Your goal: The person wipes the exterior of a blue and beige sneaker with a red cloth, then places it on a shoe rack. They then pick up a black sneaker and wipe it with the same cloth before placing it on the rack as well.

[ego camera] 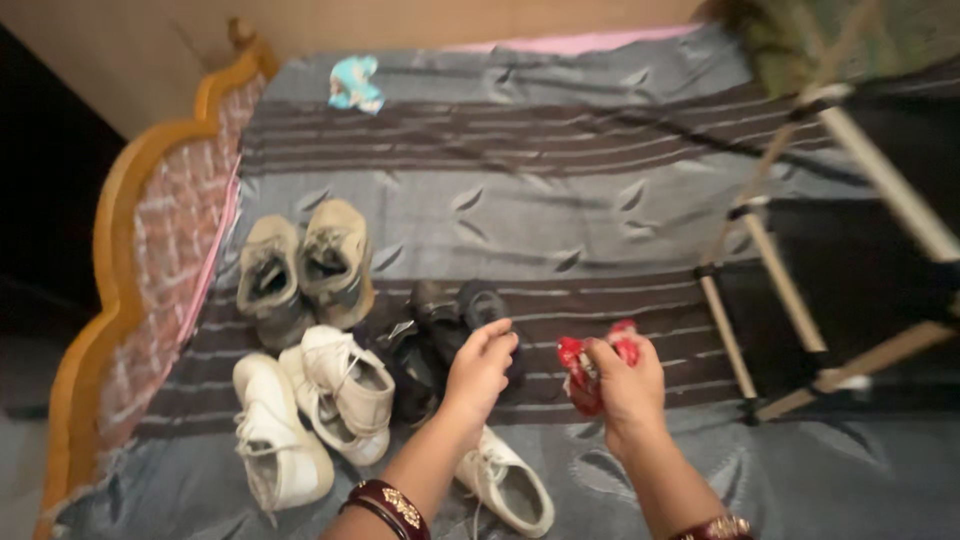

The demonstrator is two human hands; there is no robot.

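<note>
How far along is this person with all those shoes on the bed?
Laid out already: a tan pair, white shoes and a dark pair on the striped bedspread. In hand: the right hand grips a small red item; the left hand hovers over the dark pair. The rack alongside holds no visible shoes.

a bed [560, 200] fills most of the view, covered by a grey sheet with dark striped bands and a strip of pink showing along its far edge. a curved wooden headboard [120, 260] with brick-patterned padding runs down the bed's left edge, with a plain tan wall [150, 50] behind it. at the right edge stands a pale-barred rack [800, 300]; the light is dim and warm.
</note>
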